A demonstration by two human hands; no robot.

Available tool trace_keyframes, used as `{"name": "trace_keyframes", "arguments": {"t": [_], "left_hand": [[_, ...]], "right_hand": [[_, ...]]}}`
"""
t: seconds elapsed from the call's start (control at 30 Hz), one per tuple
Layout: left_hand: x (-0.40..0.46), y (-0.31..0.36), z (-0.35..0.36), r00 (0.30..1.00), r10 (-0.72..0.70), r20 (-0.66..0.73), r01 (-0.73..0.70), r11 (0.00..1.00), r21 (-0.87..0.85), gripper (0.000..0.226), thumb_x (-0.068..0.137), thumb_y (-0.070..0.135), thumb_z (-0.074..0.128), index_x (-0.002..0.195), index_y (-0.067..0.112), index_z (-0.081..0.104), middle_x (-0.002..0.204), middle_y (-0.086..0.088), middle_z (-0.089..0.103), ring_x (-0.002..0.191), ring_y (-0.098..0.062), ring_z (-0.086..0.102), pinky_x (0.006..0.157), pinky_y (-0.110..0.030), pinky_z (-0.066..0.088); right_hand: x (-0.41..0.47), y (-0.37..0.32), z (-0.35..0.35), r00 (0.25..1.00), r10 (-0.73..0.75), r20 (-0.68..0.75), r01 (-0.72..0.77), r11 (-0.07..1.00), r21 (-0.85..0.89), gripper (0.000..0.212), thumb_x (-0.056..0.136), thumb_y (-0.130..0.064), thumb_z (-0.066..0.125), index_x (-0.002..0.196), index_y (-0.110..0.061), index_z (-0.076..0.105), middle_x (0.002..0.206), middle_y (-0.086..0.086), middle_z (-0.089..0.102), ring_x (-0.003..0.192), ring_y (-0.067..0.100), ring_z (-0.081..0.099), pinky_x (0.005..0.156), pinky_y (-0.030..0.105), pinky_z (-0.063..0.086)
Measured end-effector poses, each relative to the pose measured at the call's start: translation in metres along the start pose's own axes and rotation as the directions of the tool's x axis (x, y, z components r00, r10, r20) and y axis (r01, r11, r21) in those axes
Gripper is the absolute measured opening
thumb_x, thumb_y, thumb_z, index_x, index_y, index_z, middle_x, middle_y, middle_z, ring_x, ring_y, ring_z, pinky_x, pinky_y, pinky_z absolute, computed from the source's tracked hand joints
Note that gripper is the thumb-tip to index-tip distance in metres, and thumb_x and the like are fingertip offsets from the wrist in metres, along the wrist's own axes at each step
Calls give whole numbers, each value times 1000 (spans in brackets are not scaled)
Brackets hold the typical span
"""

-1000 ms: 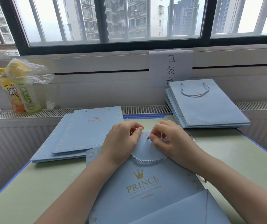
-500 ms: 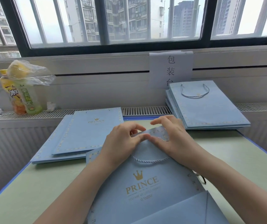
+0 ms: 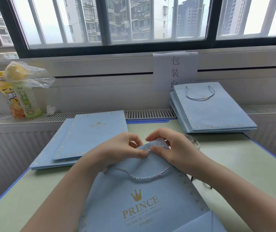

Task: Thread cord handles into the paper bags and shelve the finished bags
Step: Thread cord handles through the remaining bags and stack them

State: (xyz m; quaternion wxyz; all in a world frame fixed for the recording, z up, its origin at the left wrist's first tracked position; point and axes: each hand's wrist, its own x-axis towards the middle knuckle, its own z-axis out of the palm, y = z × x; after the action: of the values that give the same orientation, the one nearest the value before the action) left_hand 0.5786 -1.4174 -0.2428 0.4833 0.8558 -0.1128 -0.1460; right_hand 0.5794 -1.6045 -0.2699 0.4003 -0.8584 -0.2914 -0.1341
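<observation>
Both hands, left hand and right hand, pinch the pale-blue flat paper bag's lifted top edge, exposing holes for the twisted grey cord.

Filling the top of the view: a wide dark-framed window with pale vertical bars, showing grey high-rise apartment blocks under hazy daylight. Running below it: a white sill and wall panelling, with a white paper sign bearing black characters taped near the middle. Stretching along the wall: a white slatted radiator cover. Butting against that cover's near edge: a pale green table trimmed in blue, catching soft, even light.
</observation>
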Motion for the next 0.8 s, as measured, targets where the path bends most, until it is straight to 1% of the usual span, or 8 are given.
{"name": "trace_keyframes", "arguments": {"t": [0.1,0.23,0.43,0.53,0.63,0.67,0.73,0.8], "left_hand": [[0,-1,-3,999,-32,24,32,999,-18,17,79,18,77,87,10,64,81,-8,71,70,-19,65,70,-29,51],[-2,-3,-8,989,-79,126,79,997,3,30,67,32,76,85,9,75,86,-12,71,75,-21,64,77,-35,50],[-2,-2,-8,985,-104,141,115,991,-72,39,65,26,80,96,3,74,98,-20,71,83,-27,65,88,-42,51],[-2,-4,-9,978,-113,175,137,982,-131,31,74,15,77,98,-3,72,90,-18,71,78,-27,65,78,-35,53],[-6,-3,-9,967,-94,239,144,969,-201,30,77,17,73,98,-3,71,89,-16,70,75,-25,65,69,-28,54],[-6,-2,-9,966,-97,242,150,966,-210,25,79,20,74,94,0,73,85,-15,70,70,-23,64,64,-26,52],[-6,-1,-8,967,-125,223,173,962,-210,19,84,24,70,71,11,73,65,-5,65,51,-12,56,47,-18,44],[-5,-2,-8,967,-155,200,200,954,-224,36,92,21,59,56,16,64,51,3,52,38,-6,41,37,-14,32]], "right_hand": [[1,0,2,1000,-22,-14,22,1000,2,15,86,-13,67,99,-21,64,95,-16,60,90,-7,52,77,7,35],[-1,-3,3,998,-58,-24,58,998,27,23,85,-7,67,92,-28,62,91,-19,59,88,-7,54,77,8,36],[0,-2,2,995,-92,-39,92,996,-2,15,84,-7,68,92,-20,66,89,-21,57,86,-5,55,77,10,38],[0,-1,2,994,-104,-36,104,995,-9,12,84,-7,67,91,-17,68,88,-19,57,85,-4,54,76,10,39],[0,-1,0,990,-137,-35,137,991,-7,11,85,-6,67,90,-15,69,88,-13,61,86,0,57,78,14,42],[1,-1,0,989,-145,-33,145,989,-8,10,85,-6,67,90,-14,69,89,-11,61,86,1,57,79,15,43],[1,-1,-1,987,-160,-30,160,987,-19,10,85,-6,66,90,-14,70,89,-8,62,86,3,58,79,18,44],[1,-1,-1,984,-174,-33,173,984,-38,10,85,-6,67,90,-14,70,88,-6,62,85,5,57,77,19,45]]}}
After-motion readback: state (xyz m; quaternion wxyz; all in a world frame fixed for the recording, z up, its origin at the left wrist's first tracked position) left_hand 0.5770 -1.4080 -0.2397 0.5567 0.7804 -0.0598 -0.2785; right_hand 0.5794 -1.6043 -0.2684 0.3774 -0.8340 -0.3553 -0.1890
